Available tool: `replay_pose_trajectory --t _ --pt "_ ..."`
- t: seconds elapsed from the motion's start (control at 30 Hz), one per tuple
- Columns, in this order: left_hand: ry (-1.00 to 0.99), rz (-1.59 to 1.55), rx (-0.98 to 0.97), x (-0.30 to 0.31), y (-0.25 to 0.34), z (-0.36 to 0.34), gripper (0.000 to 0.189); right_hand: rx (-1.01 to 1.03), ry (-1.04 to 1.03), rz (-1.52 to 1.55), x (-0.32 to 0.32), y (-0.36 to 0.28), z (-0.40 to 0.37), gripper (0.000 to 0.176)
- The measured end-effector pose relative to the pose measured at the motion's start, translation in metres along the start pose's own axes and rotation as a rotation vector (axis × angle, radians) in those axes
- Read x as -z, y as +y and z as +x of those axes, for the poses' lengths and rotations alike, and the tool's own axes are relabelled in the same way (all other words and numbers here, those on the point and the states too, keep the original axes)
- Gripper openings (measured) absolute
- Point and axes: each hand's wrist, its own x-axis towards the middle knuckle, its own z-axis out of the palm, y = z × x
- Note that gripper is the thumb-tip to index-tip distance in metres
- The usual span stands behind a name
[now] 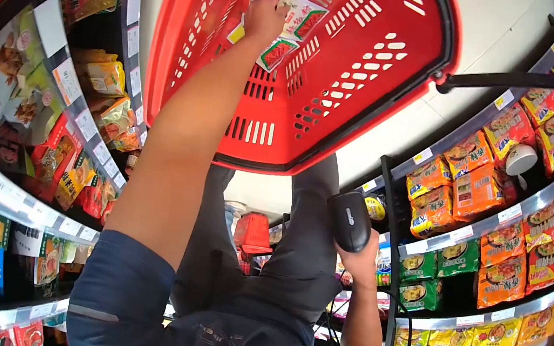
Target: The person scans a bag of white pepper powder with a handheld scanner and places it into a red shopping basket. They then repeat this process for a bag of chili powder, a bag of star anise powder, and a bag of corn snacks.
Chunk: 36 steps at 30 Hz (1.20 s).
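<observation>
Inside a red plastic shopping basket (329, 131), my left hand (265, 21) reaches down to its far end. The fingers are curled at the edge of a white, red and green food packet (305, 20). A similar packet (277, 55) lies just below, partly covered by the hand, and a yellow corner shows to the left. My right hand (359, 257) is wrapped round a black handheld barcode scanner (349, 222), held beside my right thigh, outside the basket.
Shelves of packaged food (89, 125) curve along the left. To the right, more shelves hold orange, green and yellow noodle packets (470, 182). The basket's black handle (509, 82) sticks out towards the right shelves. A red container (254, 232) shows between my legs.
</observation>
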Motion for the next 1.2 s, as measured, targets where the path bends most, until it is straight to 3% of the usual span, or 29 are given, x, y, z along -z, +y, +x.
replay_pose_trajectory --t 0.07,0.1,0.17,0.23,0.27,0.33,0.4,0.47,0.57,0.6,0.67,0.7,0.8,0.87,0.9,0.93,1.0,1.07,1.13,1.17,1.2 --pt "0.231 0.088 -0.397 0.003 -0.008 -0.018 0.025 0.110 -0.067 -0.033 -0.002 -0.010 -0.003 0.036" --pt "0.234 -0.015 -0.403 0.015 -0.001 -0.040 0.018 0.154 -0.087 -0.042 -0.002 -0.013 -0.008 0.040" --pt "0.056 -0.061 -0.196 0.057 0.023 -0.092 0.015 0.212 -0.091 -0.068 0.002 -0.031 -0.023 0.042" --pt "-0.171 -0.114 -0.197 0.107 0.038 -0.143 0.012 0.278 -0.100 -0.079 0.010 -0.038 -0.044 0.042" --pt "-0.162 -0.109 -0.206 0.129 0.042 -0.168 0.012 0.290 -0.094 -0.073 0.018 -0.044 -0.057 0.042" --pt "0.045 -0.018 -0.805 0.170 0.053 -0.224 0.016 0.358 -0.105 -0.098 0.033 -0.060 -0.082 0.041" --pt "0.198 -0.044 -0.868 0.213 0.076 -0.285 0.020 0.377 -0.110 -0.069 0.052 -0.081 -0.110 0.038" --pt "0.333 -0.224 -0.764 0.249 0.099 -0.339 0.020 0.522 -0.100 -0.029 0.071 -0.105 -0.142 0.039" --pt "0.120 -0.924 -0.610 0.297 0.121 -0.394 0.028 0.487 -0.218 0.051 0.094 -0.127 -0.186 0.033" --pt "0.139 -0.917 -0.631 0.313 0.135 -0.412 0.028 0.514 -0.216 0.051 0.101 -0.137 -0.202 0.033" --pt "-0.088 -1.587 -0.467 0.345 0.170 -0.460 0.029 0.563 -0.259 0.083 0.112 -0.147 -0.240 0.032" --pt "-0.160 -1.658 -0.581 0.355 0.183 -0.476 0.032 0.570 -0.353 0.053 0.120 -0.150 -0.253 0.032" --pt "-0.352 -1.780 -0.785 0.384 0.232 -0.532 0.032 0.726 -0.354 0.053 0.133 -0.151 -0.291 0.026" --pt "-0.334 -1.711 -0.913 0.391 0.245 -0.555 0.031 0.826 -0.295 0.104 0.139 -0.152 -0.313 0.026" --pt "-0.181 -1.657 -0.913 0.385 0.241 -0.561 0.030 0.770 -0.321 0.114 0.142 -0.142 -0.314 0.029" --pt "-0.180 -1.606 -0.907 0.388 0.244 -0.574 0.029 0.821 -0.331 0.094 0.146 -0.143 -0.323 0.029" --pt "0.215 -1.222 -0.963 0.391 0.255 -0.599 0.026 0.903 -0.193 0.174 0.149 -0.150 -0.337 0.034" --pt "0.583 -0.677 -1.148 0.410 0.265 -0.624 0.015 0.885 -0.287 0.271 0.149 -0.148 -0.335 0.046" --pt "0.739 -0.076 -1.191 0.434 0.263 -0.655 0.015 1.015 -0.367 0.212 0.149 -0.158 -0.331 0.061" --pt "0.847 0.021 -1.246 0.437 0.266 -0.661 0.015 1.162 -0.464 0.219 0.144 -0.178 -0.343 0.075" --pt "0.895 0.095 -1.279 0.442 0.266 -0.669 0.021 1.071 -0.579 0.237 0.142 -0.200 -0.375 0.071"
